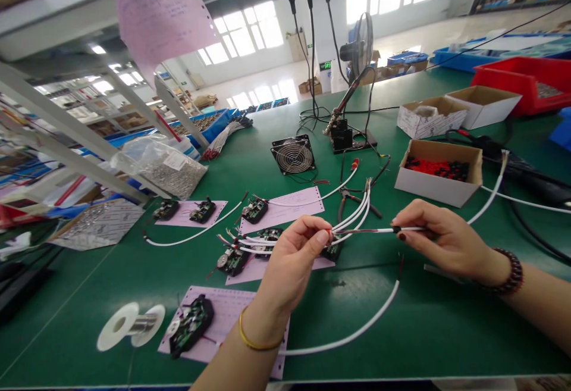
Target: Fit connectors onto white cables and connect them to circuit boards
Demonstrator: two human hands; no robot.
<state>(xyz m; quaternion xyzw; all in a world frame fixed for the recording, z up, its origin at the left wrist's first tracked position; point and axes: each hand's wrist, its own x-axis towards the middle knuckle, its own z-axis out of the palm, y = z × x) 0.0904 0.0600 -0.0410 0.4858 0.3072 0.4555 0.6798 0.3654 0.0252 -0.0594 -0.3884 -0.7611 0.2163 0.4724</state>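
My left hand (pixel 297 260) pinches the stripped red and black wire ends of a white cable (pixel 491 196) between thumb and forefinger. Just to its right, my right hand (pixel 439 239) grips the same cable where the white sheath begins; the cable runs off to the right past a cardboard box. Both hands hover above the green table (pixel 401 331). Below them lie several small circuit boards (pixel 232 260) with white leads on pink paper sheets. Another white cable (pixel 357 331) curves across the table under my left wrist.
A solder spool (pixel 131 324) lies front left beside a board on pink paper (pixel 191 325). A small fan (pixel 293 155), a soldering iron in its stand (pixel 345 123), pliers (pixel 354 200), a box of red parts (pixel 439 171), more boxes and red and blue bins stand behind.
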